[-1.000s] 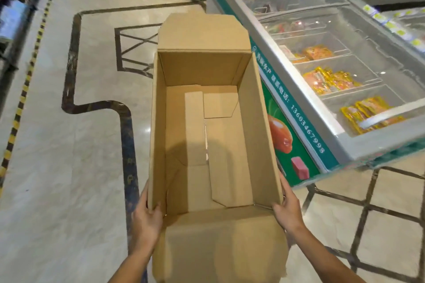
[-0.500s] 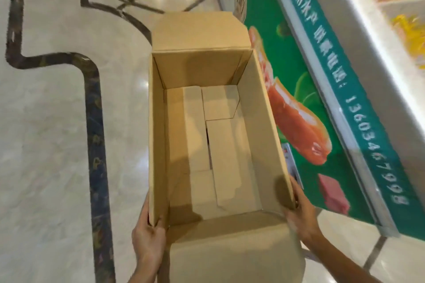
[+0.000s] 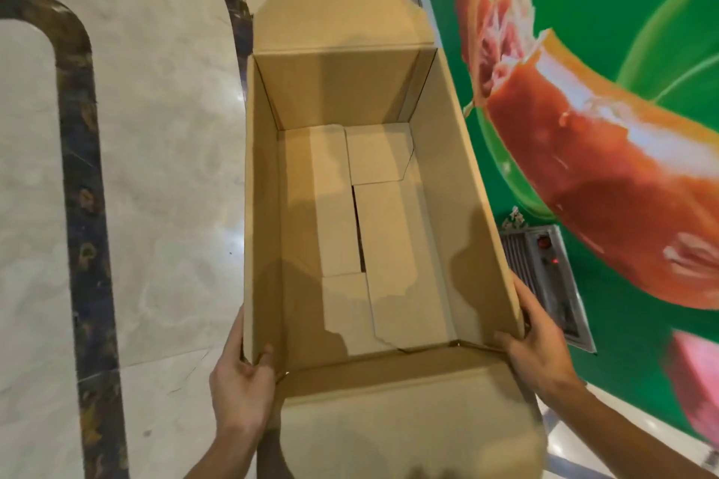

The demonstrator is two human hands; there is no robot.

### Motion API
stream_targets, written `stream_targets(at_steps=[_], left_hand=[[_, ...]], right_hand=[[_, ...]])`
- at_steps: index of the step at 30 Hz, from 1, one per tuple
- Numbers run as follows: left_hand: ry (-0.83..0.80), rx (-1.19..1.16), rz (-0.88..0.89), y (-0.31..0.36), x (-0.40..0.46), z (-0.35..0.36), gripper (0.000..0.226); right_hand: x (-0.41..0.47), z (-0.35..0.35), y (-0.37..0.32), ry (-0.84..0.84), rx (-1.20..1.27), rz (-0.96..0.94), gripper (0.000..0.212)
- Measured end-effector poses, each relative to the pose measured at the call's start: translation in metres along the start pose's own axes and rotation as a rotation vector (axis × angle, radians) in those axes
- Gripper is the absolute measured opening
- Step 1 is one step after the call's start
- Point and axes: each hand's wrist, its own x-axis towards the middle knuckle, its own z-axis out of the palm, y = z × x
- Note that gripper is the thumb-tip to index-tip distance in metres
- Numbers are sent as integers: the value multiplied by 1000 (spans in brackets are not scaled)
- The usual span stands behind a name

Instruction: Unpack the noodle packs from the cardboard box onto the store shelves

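With the left hand (image 3: pixel 241 381) and right hand (image 3: pixel 539 346) gripping the empty brown cardboard box (image 3: pixel 389 229) at its near corners, set it down level beside the green freezer panel (image 3: pixel 607 31).

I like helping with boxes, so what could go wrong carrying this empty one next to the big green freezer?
The cardboard box sits very close to the green freezer panel, so its right wall or far flap might bump it. The left hand and right hand hold only the near corners, so the far end could dip. The bottom flaps show a gap, so they might sag open.
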Motion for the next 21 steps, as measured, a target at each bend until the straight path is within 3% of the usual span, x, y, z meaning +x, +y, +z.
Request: stream_targets(at_steps=[8, 14, 18, 21], left_hand=[[-104, 16, 60, -27, 57, 52, 63], [-436, 39, -17, -49, 86, 65, 86], [-495, 115, -38, -63, 100, 68, 92], [-573, 19, -71, -69, 108, 65, 93]], right_hand=[[53, 17, 14, 32, -65, 18, 100], [86, 30, 39, 37, -246, 23, 95], [109, 34, 50, -69, -393, 110, 100], [116, 36, 55, -77, -408, 182, 101]])
